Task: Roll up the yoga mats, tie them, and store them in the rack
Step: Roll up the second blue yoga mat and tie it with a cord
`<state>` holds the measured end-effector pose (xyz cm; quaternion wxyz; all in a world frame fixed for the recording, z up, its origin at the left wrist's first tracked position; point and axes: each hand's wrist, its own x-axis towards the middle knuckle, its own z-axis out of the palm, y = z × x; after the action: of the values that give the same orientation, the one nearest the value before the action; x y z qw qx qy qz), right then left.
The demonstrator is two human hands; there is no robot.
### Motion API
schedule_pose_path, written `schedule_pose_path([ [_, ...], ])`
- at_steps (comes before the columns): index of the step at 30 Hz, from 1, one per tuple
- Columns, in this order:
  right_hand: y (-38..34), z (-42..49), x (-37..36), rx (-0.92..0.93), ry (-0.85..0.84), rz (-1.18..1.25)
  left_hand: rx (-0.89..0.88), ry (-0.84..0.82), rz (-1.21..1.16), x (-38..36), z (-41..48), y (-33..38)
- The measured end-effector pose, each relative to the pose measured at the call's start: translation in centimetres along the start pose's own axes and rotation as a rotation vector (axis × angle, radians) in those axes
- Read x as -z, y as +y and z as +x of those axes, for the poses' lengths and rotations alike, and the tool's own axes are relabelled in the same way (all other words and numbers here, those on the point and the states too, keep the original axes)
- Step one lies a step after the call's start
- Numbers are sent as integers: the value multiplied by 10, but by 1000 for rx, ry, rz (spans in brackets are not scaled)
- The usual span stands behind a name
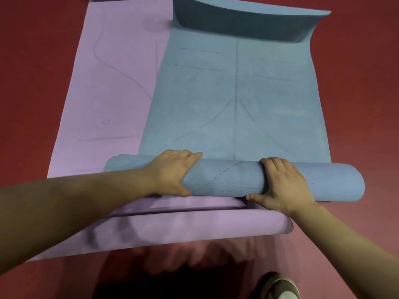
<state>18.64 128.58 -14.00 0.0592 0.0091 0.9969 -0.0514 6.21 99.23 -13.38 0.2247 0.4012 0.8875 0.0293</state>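
Observation:
A blue yoga mat (237, 100) lies on the floor, partly rolled; its rolled part (226, 178) forms a thick tube across the near end. The mat's far end curls upward. My left hand (172, 171) grips the roll left of its middle, fingers over the top and thumb underneath. On the right half my right hand (282, 184) grips the roll the same way, thumb pointing left along the near side. Under the blue mat lies a purple yoga mat (103, 93), offset to the left, with its near edge curled up.
A red floor (32, 83) surrounds both mats. The toe of a grey shoe (278, 285) shows at the bottom right. No rack or tie is in view.

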Motion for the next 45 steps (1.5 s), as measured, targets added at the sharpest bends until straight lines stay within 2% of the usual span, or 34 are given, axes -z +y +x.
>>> schedule_pose_path([
  [2, 0, 1, -1, 13, 0, -12, -17, 103, 169, -14, -11, 6],
  [5, -1, 2, -2, 18, -8, -36, -8, 75, 307, -19, -8, 7],
  [10, -5, -1, -5, -5, 7, -47, 9, 52, 205, -2, 2, 1],
  [17, -2, 1, 1, 34, -14, -19, 0, -167, -55, 8, 11, -10],
  [19, 0, 4, 2, 50, -24, -20, 7, -184, -82, 9, 13, -12],
  [21, 0, 6, 3, 58, -30, -27, 8, -130, -41, 7, 8, -10],
  [22, 0, 8, 3, 60, -31, -29, -8, -53, 21, 4, 2, -7],
  [25, 0, 11, 4, 60, -45, -30, -19, 150, 329, -22, -16, 7],
  [28, 1, 13, 2, 54, -51, -23, 39, 128, 432, -27, -12, 14],
  [37, -4, 5, -1, 18, -21, -26, 21, 72, 200, -5, 1, 5],
  [43, -3, 0, 4, 54, -47, 14, -1, -156, -45, 7, 8, -10],
  [45, -4, 1, 5, 53, -65, 9, 18, -183, -75, 9, 8, -10],
])
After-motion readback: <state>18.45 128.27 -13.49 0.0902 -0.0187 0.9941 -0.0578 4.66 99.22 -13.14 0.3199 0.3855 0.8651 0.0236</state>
